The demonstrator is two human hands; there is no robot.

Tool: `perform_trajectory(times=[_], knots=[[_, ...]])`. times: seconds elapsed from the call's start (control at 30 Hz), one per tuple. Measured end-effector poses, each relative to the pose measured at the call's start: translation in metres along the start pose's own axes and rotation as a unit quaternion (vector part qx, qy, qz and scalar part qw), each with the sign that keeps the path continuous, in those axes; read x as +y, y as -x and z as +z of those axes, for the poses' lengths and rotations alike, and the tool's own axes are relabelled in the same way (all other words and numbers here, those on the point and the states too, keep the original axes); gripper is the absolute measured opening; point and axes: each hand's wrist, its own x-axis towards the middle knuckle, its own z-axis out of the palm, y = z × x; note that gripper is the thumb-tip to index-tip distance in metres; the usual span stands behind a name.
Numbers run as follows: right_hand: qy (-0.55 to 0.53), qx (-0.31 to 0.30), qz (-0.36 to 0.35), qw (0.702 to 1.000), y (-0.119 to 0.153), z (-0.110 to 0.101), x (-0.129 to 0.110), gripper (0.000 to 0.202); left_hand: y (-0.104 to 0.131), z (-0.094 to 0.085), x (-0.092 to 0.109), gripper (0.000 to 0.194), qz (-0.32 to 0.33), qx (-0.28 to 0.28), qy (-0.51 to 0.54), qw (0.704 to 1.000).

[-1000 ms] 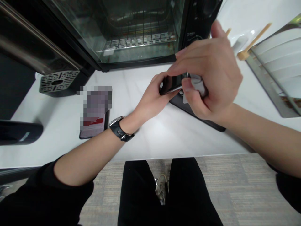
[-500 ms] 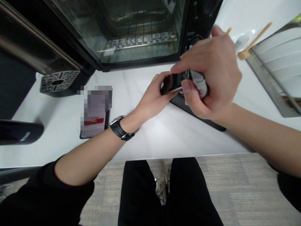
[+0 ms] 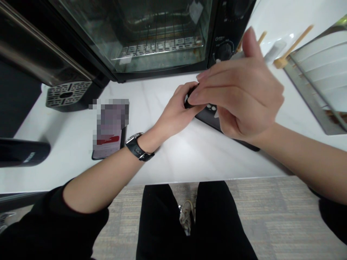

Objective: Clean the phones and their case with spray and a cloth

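My left hand (image 3: 183, 108) wears a watch (image 3: 138, 147) at the wrist and is closed around a dark glossy flat object (image 3: 187, 100), mostly covered by fingers. Over it lies my right hand (image 3: 244, 94), fingers bent and touching the object's top, thumb sticking up. A pale scrap of wiping cloth (image 3: 216, 114) shows under the right hand; the rest of it is hidden in the palm. Below both hands rests a flat black device (image 3: 227, 133) on the white counter, with small round white spots near its upper left end.
Behind the hands stands a toaster oven (image 3: 130, 74) with a glass door. To the left are a phone (image 3: 108, 146), a drip tray (image 3: 67, 94) and a dark cylinder (image 3: 24, 151). On the right are a wooden-handled brush (image 3: 282, 63) and a rack of white plates (image 3: 322, 72).
My right hand has turned over the dark object, its fingers sliding left and down across it and its thumb now raised. The cloth is now mostly hidden. My left hand has stayed put.
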Motion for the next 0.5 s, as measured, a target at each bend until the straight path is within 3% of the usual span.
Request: perform_trajectory(times=[0.13,0.27,0.5], knots=[[-0.026,-0.001,0.0,1.0,0.0,-0.001,0.0,0.027,0.001,0.0,0.006,0.038,-0.008,0.01,-0.001,1.0],[-0.015,0.003,0.084,0.996,0.001,0.0,0.007,0.032,0.003,0.001,0.017,0.031,-0.041,0.011,0.019,0.999],[-0.034,0.04,0.195,0.979,0.007,0.007,0.017,0.06,0.006,-0.001,0.031,0.03,-0.058,-0.003,0.037,0.998]])
